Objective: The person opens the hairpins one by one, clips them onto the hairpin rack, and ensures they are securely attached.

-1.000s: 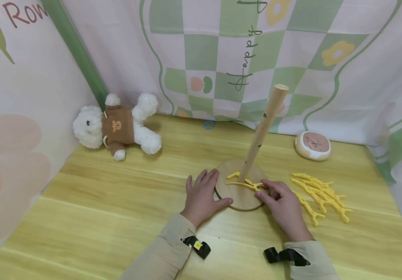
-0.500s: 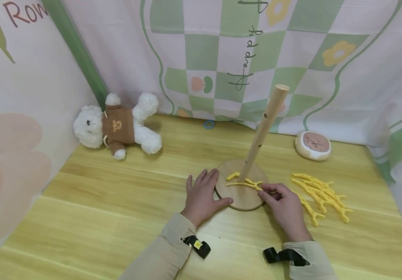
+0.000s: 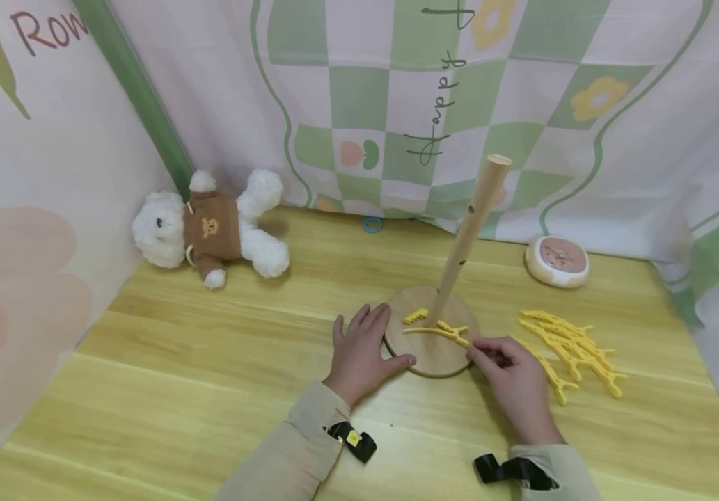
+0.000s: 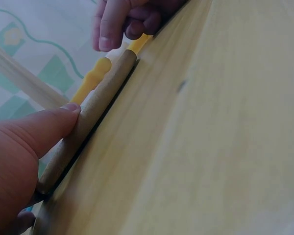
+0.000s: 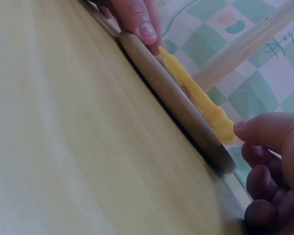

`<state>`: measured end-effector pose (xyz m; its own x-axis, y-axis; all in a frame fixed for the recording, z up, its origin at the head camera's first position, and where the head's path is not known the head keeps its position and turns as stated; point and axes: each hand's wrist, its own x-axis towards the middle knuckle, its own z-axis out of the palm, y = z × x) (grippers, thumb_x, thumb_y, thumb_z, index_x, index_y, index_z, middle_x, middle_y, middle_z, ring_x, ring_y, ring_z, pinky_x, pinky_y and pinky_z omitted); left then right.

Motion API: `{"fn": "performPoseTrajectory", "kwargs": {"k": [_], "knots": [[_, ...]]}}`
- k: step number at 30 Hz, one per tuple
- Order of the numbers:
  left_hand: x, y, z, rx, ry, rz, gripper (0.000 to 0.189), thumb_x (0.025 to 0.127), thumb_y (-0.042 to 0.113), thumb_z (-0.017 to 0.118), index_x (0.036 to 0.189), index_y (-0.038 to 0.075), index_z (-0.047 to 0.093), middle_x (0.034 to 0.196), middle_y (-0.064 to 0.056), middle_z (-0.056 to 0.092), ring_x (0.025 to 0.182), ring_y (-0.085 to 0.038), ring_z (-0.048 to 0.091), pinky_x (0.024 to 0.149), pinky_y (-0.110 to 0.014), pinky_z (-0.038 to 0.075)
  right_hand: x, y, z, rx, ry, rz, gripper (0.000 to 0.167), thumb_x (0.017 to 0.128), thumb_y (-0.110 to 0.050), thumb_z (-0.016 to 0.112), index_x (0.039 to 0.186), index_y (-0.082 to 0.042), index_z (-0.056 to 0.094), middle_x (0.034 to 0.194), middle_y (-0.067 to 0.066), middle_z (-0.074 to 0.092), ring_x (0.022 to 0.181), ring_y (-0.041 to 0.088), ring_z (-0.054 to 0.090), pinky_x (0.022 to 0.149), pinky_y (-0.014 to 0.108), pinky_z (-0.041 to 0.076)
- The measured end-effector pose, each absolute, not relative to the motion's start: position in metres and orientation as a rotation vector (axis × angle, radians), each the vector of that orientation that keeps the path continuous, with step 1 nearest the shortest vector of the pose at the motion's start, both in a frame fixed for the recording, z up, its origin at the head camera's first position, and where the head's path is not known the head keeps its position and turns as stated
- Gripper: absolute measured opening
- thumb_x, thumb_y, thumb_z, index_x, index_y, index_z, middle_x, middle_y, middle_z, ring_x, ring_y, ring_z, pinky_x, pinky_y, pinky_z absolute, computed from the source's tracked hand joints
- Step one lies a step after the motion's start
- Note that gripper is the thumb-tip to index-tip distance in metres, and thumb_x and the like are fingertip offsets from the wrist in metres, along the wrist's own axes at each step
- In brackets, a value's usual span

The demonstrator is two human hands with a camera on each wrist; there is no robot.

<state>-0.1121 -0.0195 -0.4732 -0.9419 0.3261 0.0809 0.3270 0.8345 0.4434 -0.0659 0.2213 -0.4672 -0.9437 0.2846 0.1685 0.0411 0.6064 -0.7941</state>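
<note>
In the head view a round wooden base (image 3: 437, 362) carries an upright wooden post (image 3: 468, 226) with small holes. A yellow forked branch-shaped piece (image 3: 428, 332) lies across the base in front of the post, and a short yellow part (image 3: 415, 316) shows behind it. My left hand (image 3: 362, 355) rests on the base's left edge, fingers spread, thumb (image 4: 56, 125) at its front rim. At the base's right edge is my right hand (image 3: 512, 379). Its thumb tip (image 5: 245, 131) is right at the branch's rounded end (image 5: 223, 126), which shows uncovered in the left wrist view; the other fingers curl loosely.
Several more yellow branch pieces (image 3: 575, 351) lie in a pile right of my right hand. A white-and-pink round device (image 3: 557, 261) stands at the back right. A white plush toy (image 3: 211, 226) lies back left, and a blue ring (image 3: 372, 225) sits by the curtain (image 3: 359, 97).
My right hand has drawn back slightly right and toward me, with its fingertips now at the branch's end. That end has shifted a little toward me. The left hand stays put.
</note>
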Motion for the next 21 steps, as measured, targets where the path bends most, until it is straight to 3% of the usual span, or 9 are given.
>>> {"fn": "performPoseTrajectory", "kwargs": {"k": [9, 21], "knots": [[-0.111, -0.019, -0.474, -0.534, -3.002, -0.74, 0.097, 0.082, 0.069, 0.068, 0.155, 0.012, 0.038, 0.159, -0.001, 0.039, 0.148, -0.028, 0.03, 0.116, -0.067, 0.011, -0.05, 0.227, -0.468, -0.266, -2.425, 1.271, 0.011, 0.082, -0.006, 0.083, 0.091, -0.009, 0.078, 0.08, -0.007, 0.069, 0.065, 0.005, 0.057, 0.059, 0.013, 0.044], [-0.112, -0.019, -0.475, -0.538, -3.0, -0.732, 0.098, 0.082, 0.069, 0.068, 0.155, 0.012, 0.038, 0.159, -0.001, 0.039, 0.148, -0.028, 0.03, 0.116, -0.067, 0.011, -0.025, 0.24, -0.462, -0.358, -2.428, 1.235, 0.018, 0.081, -0.006, 0.084, 0.098, -0.008, 0.078, 0.083, -0.018, 0.065, 0.063, 0.002, 0.056, 0.055, 0.013, 0.043]]}}
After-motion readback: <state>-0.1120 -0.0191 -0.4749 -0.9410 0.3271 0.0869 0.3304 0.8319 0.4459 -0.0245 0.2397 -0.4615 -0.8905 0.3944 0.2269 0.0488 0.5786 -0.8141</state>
